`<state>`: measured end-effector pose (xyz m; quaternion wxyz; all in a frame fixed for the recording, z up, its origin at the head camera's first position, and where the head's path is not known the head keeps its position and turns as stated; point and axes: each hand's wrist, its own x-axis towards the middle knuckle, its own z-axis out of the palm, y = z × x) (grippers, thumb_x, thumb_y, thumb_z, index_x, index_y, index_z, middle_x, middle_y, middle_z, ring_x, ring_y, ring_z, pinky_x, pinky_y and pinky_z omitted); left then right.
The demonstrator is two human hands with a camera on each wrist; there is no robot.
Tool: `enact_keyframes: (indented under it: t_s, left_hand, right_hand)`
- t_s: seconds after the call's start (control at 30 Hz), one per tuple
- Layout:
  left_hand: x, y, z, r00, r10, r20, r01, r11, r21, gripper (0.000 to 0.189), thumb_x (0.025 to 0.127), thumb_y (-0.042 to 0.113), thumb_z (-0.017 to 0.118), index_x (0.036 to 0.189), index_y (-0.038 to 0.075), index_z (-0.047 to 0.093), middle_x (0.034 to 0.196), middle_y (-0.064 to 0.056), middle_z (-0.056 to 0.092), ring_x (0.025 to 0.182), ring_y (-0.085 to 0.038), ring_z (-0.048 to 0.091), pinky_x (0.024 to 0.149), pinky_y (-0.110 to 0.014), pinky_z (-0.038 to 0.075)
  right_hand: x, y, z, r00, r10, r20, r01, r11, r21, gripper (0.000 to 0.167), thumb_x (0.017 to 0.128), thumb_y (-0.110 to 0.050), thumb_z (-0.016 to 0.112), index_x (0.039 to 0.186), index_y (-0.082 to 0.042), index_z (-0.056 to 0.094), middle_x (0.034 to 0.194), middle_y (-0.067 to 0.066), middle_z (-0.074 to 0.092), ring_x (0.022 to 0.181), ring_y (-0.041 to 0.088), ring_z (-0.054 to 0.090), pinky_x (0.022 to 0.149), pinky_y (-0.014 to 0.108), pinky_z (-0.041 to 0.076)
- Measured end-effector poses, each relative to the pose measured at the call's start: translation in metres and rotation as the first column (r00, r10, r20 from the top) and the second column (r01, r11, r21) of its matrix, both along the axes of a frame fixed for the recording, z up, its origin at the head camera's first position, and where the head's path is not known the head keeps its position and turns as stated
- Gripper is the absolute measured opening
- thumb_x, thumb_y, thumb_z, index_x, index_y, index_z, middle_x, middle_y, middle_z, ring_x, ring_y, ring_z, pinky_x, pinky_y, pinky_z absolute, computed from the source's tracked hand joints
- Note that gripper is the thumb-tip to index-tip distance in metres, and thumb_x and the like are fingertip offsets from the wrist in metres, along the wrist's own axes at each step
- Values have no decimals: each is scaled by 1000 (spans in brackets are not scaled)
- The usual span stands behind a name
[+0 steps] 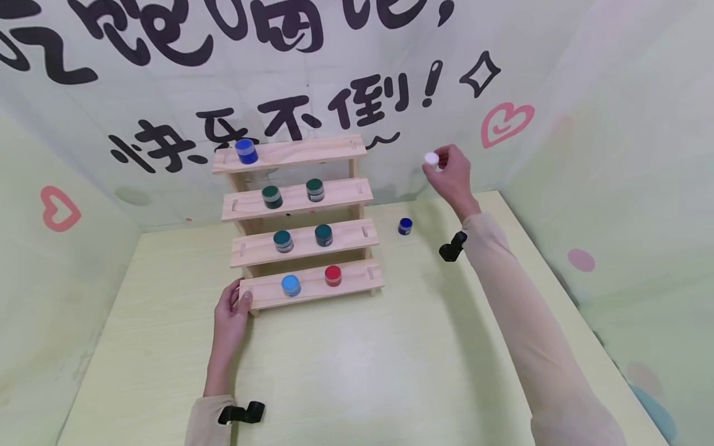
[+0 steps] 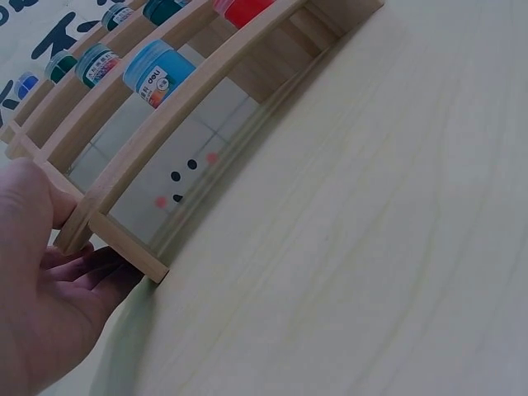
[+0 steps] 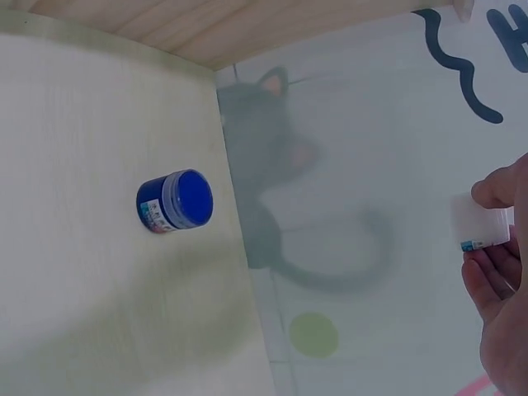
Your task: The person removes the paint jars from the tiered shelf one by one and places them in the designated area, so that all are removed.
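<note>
A stepped wooden rack [image 1: 312, 244] with four shelves stands on the table. My left hand [image 1: 231, 313] grips the left end of its lowest shelf, thumb on top and fingers beneath, as the left wrist view shows. Up at the right, away from the rack, my right hand [image 1: 453, 174] pinches a small white paint jar [image 1: 432, 160] between thumb and fingers. Below that hand a dark blue paint jar [image 1: 405, 226] stands on the table, right of the rack. The lowest shelf bears a light blue jar [image 1: 290, 285] and a red jar [image 1: 333, 275].
Dark green jars [image 1: 271, 196] stand in pairs on the two middle shelves. A blue jar [image 1: 246, 151] sits at the left of the top shelf. Behind the table [image 1: 357, 371] rises a wall [image 1: 346, 74] with black lettering; another wall bounds the right side.
</note>
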<state>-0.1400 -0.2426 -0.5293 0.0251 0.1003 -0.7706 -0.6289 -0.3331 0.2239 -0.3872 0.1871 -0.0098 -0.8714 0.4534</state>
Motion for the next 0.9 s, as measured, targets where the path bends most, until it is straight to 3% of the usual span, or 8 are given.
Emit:
enact_keyframes:
  t_s: [0.37, 0.9]
  left_hand:
    - [-1, 0, -1, 1000, 5, 2, -5, 1000, 12, 54, 108, 20, 48, 157, 3, 31, 151, -23, 47, 106, 14, 54, 87, 0, 47]
    - [-1, 0, -1, 1000, -3, 8, 3, 1000, 3, 56, 108, 24, 47, 157, 4, 30, 151, -23, 47, 110, 10, 53, 90, -1, 46]
  right_hand:
    - [9, 17, -28, 996, 17, 84, -17, 1000, -1, 40, 92, -12, 65, 125, 7, 52, 123, 23, 57, 113, 33, 54, 104, 42, 49]
    - [20, 25, -59, 988, 14, 154, -13, 1000, -11, 42, 91, -11, 67, 126, 8, 52, 124, 25, 59, 113, 36, 54, 104, 46, 48]
